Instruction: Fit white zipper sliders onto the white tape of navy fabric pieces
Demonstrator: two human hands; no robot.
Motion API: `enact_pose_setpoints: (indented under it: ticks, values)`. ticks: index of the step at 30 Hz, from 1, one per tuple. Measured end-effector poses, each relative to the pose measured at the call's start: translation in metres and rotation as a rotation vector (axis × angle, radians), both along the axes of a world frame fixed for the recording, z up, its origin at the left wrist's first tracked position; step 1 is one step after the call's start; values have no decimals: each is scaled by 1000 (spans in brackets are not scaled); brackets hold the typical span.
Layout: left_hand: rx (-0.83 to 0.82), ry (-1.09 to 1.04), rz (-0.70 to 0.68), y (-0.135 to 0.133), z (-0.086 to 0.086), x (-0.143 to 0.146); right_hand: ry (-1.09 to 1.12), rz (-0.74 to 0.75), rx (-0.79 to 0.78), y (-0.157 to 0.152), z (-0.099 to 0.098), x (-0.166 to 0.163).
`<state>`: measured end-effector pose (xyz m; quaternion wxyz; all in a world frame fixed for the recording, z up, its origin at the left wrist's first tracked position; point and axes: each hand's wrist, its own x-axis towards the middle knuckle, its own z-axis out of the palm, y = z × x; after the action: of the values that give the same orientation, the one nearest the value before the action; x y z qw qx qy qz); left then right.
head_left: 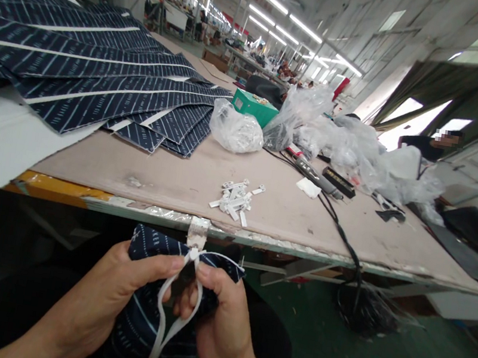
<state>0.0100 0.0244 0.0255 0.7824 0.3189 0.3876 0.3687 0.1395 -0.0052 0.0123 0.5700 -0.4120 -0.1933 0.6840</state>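
Below the table's front edge, my left hand [114, 280] pinches one side of a white zipper [160, 324] sewn to navy striped fabric [137, 332]. My right hand [228, 316] pinches the other side, thumb on top and fingers curled underneath. Between my thumbs the two zipper tapes spread into a loop, and their upper ends meet at a small white zipper slider [194, 254]. The slider sits against a whitish holder [198, 232] fixed to the table edge. A loose white cord end curves to the right. On the tabletop just beyond lies a pile of small white zipper pulls [236, 199].
Striped fabric panels [101, 72] with white zipper strips are stacked at the left. Farther back are a green box [254, 107], clear plastic bags [344, 144], a grey corded tool [318, 176] and a black case [339, 183]. A cable [343, 238] hangs over the edge.
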Motion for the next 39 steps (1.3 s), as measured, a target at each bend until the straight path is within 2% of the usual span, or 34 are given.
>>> enact_pose_setpoints:
  ticks: [6,12,16,20,23,26,29,33,37,39]
  values:
    - [17,31,12,0,-2,-1,8,-22,69,-1,-5,0]
    - [72,134,91,4,1,4,7,-112,38,2,-9,-6]
    - [24,256,120,3,0,-1,-132,-80,90,-1,-19,4]
    - [37,330,70,-10,-12,-16,-390,32,223,-13,-18,26]
    - [43,357,68,-24,-21,-22,-443,81,213,-24,-16,33]
    - [-34,308,74,-34,-21,-20,-476,22,184,-29,-15,30]
    - [-63,265,79,-32,-15,-14,-513,-54,177,-25,-11,27]
    - [46,313,149,-9,-6,-8,-644,-106,218,2,7,28]
    - [351,580,262,22,6,-4,-946,-199,345,34,26,30]
    - [446,665,290,30,11,-2,-1054,-210,382,41,32,31]
